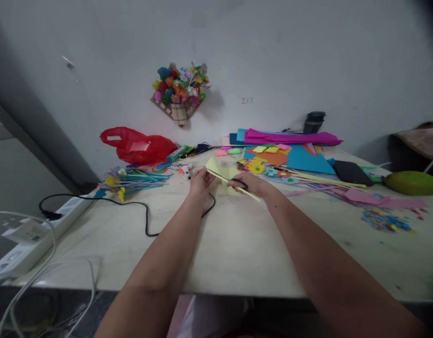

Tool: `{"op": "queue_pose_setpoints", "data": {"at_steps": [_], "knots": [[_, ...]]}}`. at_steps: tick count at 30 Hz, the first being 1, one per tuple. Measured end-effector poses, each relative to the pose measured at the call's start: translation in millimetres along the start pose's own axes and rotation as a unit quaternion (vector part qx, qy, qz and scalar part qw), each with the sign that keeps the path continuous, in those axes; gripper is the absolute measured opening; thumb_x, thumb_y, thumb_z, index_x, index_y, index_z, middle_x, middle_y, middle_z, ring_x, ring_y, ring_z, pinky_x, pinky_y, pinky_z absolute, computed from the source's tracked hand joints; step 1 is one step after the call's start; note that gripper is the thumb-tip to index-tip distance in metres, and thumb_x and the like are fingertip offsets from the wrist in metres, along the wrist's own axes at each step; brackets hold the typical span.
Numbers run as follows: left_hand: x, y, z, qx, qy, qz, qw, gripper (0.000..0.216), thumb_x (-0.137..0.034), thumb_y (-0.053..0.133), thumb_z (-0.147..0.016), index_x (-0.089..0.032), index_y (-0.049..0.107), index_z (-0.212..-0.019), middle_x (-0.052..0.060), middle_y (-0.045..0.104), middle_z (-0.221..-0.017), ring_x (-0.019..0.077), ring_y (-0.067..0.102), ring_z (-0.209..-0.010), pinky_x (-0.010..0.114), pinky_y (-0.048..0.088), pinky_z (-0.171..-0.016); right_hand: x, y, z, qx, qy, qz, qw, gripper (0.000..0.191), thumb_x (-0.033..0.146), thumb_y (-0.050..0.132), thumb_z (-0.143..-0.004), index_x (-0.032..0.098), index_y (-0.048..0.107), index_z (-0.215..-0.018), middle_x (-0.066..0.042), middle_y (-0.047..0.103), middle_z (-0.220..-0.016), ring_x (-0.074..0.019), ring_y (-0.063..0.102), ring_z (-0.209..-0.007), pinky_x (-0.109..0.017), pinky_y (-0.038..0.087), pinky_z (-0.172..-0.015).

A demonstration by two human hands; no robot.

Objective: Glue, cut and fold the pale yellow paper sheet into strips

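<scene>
My left hand (201,181) pinches the left edge of a pale yellow sheet of paper (220,172) held just above the table. My right hand (252,184) grips black-handled scissors (233,182), whose blades run leftward across the yellow sheet. A narrow yellow strip (250,193) hangs from the sheet under my right hand. Both forearms reach out over the pale wooden table (233,239).
A black cable (146,220) loops from a white power strip (36,239) at the left. Paper flower stems (132,180) and a red plastic bag (139,146) lie behind it. Coloured paper sheets (290,150), a black phone (350,172), scraps (385,219) and a green object (411,183) fill the right.
</scene>
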State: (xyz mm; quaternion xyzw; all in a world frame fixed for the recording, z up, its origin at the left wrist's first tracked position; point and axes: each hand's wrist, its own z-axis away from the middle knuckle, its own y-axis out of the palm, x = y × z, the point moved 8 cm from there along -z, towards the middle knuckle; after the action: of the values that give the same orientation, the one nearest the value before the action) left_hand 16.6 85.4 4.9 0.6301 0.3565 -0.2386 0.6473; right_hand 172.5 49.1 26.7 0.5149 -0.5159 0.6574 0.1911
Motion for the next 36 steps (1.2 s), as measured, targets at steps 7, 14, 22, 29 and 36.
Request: {"op": "queue_pose_setpoints", "data": {"at_steps": [7, 14, 22, 29, 36], "knots": [[0, 0, 0, 0.000, 0.000, 0.002, 1.000, 0.008, -0.017, 0.059, -0.072, -0.018, 0.052, -0.072, 0.001, 0.062, -0.069, 0.0110, 0.061, -0.063, 0.024, 0.049, -0.065, -2, 0, -2, -0.005, -0.004, 0.002, 1.000, 0.038, 0.052, 0.059, -0.064, 0.014, 0.056, -0.061, 0.005, 0.043, -0.046, -0.0058, 0.035, -0.041, -0.020, 0.025, -0.041], [5, 5, 3, 0.000, -0.065, -0.017, 0.998, 0.008, -0.021, 0.050, -0.077, -0.015, 0.052, -0.072, 0.006, 0.062, -0.069, 0.0144, 0.062, -0.062, 0.030, 0.051, -0.068, 0, -1, -1, -0.022, 0.001, -0.043, 0.999, 0.039, 0.052, 0.062, -0.063, 0.015, 0.052, -0.061, 0.006, 0.042, -0.044, -0.0050, 0.034, -0.038, -0.020, 0.025, -0.039], [9, 11, 1, 0.053, -0.056, -0.040, 0.996, 0.005, -0.014, 0.059, -0.067, -0.014, 0.055, -0.070, 0.001, 0.059, -0.061, 0.0101, 0.057, -0.055, 0.027, 0.051, -0.064, -5, -4, -4, -0.035, 0.004, -0.020, 0.999, 0.040, 0.053, 0.064, -0.061, 0.014, 0.055, -0.066, 0.005, 0.044, -0.049, -0.0052, 0.037, -0.042, -0.019, 0.026, -0.039], [6, 15, 5, 0.077, -0.044, -0.052, 0.995, 0.004, -0.012, 0.059, -0.066, -0.013, 0.056, -0.067, 0.000, 0.058, -0.057, 0.0094, 0.058, -0.054, 0.025, 0.050, -0.063, -7, -4, -5, -0.030, -0.005, -0.033, 0.999, 0.040, 0.053, 0.063, -0.060, 0.014, 0.055, -0.065, 0.005, 0.044, -0.049, -0.0053, 0.037, -0.041, -0.019, 0.026, -0.039], [2, 15, 5, 0.069, -0.024, -0.061, 0.995, 0.007, -0.012, 0.063, -0.065, -0.013, 0.056, -0.066, 0.001, 0.059, -0.056, 0.0096, 0.057, -0.054, 0.026, 0.051, -0.062, -8, -2, -5, -0.019, -0.010, -0.060, 0.998, 0.040, 0.052, 0.063, -0.062, 0.014, 0.053, -0.065, 0.005, 0.044, -0.049, -0.0046, 0.036, -0.040, -0.019, 0.025, -0.038]]}}
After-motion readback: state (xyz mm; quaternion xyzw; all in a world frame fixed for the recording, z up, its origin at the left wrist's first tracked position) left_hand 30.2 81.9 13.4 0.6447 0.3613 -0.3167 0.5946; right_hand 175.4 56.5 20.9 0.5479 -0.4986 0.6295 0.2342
